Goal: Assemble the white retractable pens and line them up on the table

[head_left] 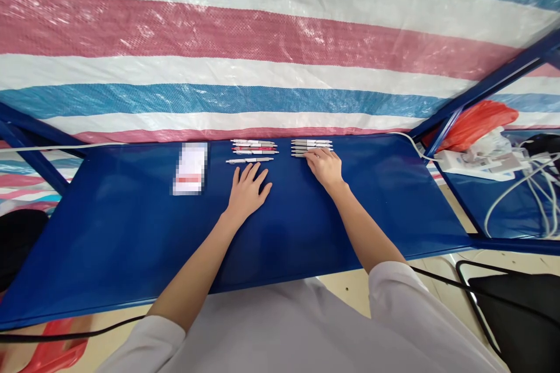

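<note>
In the head view, reaches both bare forearms over a long, glossy blue surface (280, 245). Spreads the left hand (247, 191) open, palm down and holding nothing, fingertips just on the near side of a single slim white pen (249, 160). Has beyond that pen a close group of white pens with grey and red parts (254, 143), lying roughly parallel, side to side. Bends the fingers of the right hand (326, 168) onto the near pens of a neater stack of grey-and-white pens (311, 144), to the right of the first group. Cannot tell a grip from a light touch there.

Shows, left of the pens, a blurred white rectangular item with a red band (190, 166), lying on the surface. Faces a red, white and blue striped plastic sheet (219, 35) behind. Includes at far right a crumpled red plastic bag (481, 119), near a white power strip (476, 165) and tangled white cables (494, 204).
</note>
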The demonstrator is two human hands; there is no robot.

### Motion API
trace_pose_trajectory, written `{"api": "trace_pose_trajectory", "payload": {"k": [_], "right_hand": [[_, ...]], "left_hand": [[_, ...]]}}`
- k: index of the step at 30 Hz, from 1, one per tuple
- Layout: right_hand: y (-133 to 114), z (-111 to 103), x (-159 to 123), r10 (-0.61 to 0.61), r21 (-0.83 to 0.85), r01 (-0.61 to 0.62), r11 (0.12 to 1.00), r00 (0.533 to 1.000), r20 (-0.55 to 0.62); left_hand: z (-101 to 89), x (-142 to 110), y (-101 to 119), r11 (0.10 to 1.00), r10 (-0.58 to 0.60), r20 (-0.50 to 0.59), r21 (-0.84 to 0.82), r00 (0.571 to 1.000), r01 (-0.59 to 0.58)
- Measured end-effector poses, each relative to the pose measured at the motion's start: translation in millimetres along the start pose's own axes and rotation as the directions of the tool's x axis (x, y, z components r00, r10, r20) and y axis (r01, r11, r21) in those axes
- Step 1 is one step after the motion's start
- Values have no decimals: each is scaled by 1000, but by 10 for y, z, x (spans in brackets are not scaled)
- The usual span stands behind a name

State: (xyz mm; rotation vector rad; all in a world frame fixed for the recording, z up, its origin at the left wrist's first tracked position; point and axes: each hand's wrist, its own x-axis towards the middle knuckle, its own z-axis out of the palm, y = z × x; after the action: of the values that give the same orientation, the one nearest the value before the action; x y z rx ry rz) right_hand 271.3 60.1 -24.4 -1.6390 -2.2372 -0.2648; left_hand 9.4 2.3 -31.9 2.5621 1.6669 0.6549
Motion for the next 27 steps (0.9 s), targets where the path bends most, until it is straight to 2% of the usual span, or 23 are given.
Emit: {"api": "trace_pose_trajectory", "payload": {"k": [12, 19, 23, 27], "right_hand": [[-84, -15, 24, -4, 27, 3, 1000, 1000, 12], [-173, -19, 7, 9, 71, -6, 997, 999, -34], [-362, -71, -45, -2, 163, 8, 987, 999, -38], [-680, -110, -121, -26, 272, 36, 962, 999, -40]], "left_hand": [[10, -8, -6, 1000, -1, -4, 0, 1000, 1], [-17, -20, -3, 1000, -5, 15, -8, 1000, 5], [-54, -62, -38, 1000, -6, 14, -17, 1000, 7], [-109, -118, -141, 999, -28, 11, -37, 1000, 28]]}}
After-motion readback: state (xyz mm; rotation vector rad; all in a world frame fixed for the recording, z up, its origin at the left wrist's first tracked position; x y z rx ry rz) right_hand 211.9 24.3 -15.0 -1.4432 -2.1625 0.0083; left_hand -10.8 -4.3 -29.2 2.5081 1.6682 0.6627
